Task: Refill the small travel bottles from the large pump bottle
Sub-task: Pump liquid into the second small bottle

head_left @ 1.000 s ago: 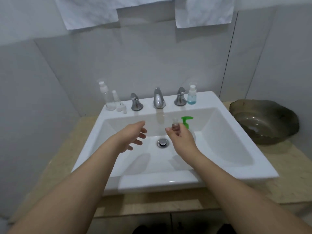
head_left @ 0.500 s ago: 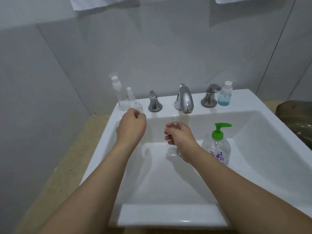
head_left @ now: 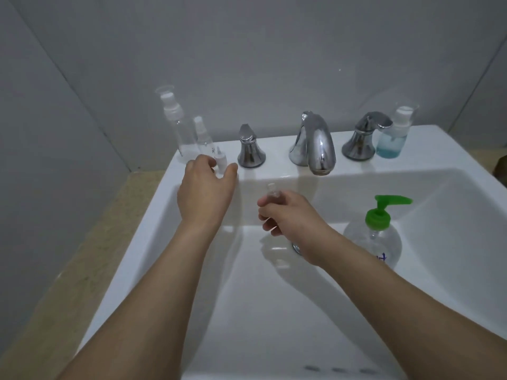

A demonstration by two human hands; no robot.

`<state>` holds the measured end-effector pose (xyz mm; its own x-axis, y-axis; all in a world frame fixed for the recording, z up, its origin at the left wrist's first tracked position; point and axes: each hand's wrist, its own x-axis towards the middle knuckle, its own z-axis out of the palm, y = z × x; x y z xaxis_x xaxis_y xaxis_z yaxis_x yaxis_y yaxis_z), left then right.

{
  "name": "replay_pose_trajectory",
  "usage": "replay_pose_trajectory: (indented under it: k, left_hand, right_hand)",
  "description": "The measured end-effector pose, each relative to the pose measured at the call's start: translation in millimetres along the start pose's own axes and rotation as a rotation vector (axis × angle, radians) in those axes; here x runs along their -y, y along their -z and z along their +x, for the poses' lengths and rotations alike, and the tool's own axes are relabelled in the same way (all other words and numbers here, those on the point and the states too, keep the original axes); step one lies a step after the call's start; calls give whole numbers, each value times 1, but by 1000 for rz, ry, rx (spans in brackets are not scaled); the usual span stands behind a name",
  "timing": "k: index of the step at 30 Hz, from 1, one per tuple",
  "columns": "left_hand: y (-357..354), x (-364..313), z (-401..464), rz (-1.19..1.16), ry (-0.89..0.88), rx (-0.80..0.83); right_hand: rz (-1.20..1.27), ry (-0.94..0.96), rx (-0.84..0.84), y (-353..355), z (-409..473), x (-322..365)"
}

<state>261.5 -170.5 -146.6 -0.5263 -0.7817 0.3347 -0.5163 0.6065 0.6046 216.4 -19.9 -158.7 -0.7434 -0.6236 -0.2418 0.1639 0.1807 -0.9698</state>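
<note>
My right hand [head_left: 290, 223] grips a small clear travel bottle [head_left: 271, 191] upright over the basin, its open neck sticking up above my fingers. My left hand [head_left: 205, 190] is at the back left ledge, its thumb and fingers pinching a small white spray cap [head_left: 221, 159] that stands there. The large clear pump bottle [head_left: 380, 242] with a green pump head stands inside the basin, to the right of my right hand. Two clear empty spray bottles, a tall one [head_left: 175, 127] and a thinner one [head_left: 203, 135], stand on the ledge behind my left hand.
The white sink [head_left: 452, 204] has a chrome spout [head_left: 315, 144] between two chrome handles [head_left: 249, 149] [head_left: 362, 138]. A small bottle of blue liquid [head_left: 392, 135] stands at the back right. The drain [head_left: 296, 247] is partly hidden by my right wrist. A beige counter [head_left: 90, 256] lies left.
The camera has moved closer and lower over the sink. My left hand went from mid-basin to the back left ledge and closed on the white cap. My right hand keeps holding the small bottle.
</note>
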Motion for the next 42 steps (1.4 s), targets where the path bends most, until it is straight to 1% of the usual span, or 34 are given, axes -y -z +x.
replay_pose_trajectory:
  k: [11,18,22,27,29,31,32,34,36,40,42]
  left_hand:
    - [-3,1,9,70,-75,-9]
    - [-11,-6,6,52,-83,9]
    - [-15,-3,7,-6,-82,25]
    - [-2,-11,8,-19,-74,18]
    - [11,-12,10,56,-192,96]
    - [25,-11,9,132,-332,230]
    - [32,-11,7,153,-364,303]
    - [40,-10,3,169,-359,434]
    - [41,-9,1,178,-340,513]
    - [40,-10,0,156,-349,569]
    - [40,-8,0,130,-366,559]
  right_hand:
    - [-79,34,10,3,8,-4]
    - [-132,43,-17,2,15,-9]
    - [-158,37,-35,4,18,-10]
    - [-215,22,-66,7,20,-11]
    - [-238,4,-74,9,22,-11]
    - [-265,-14,-85,11,23,-10]
    - [-282,-17,-88,12,23,-10]
    - [-309,-16,-88,12,23,-9]
    - [-329,-12,-84,12,23,-9]
    - [-378,23,-85,14,20,-9]
    - [-468,51,-79,14,18,-8]
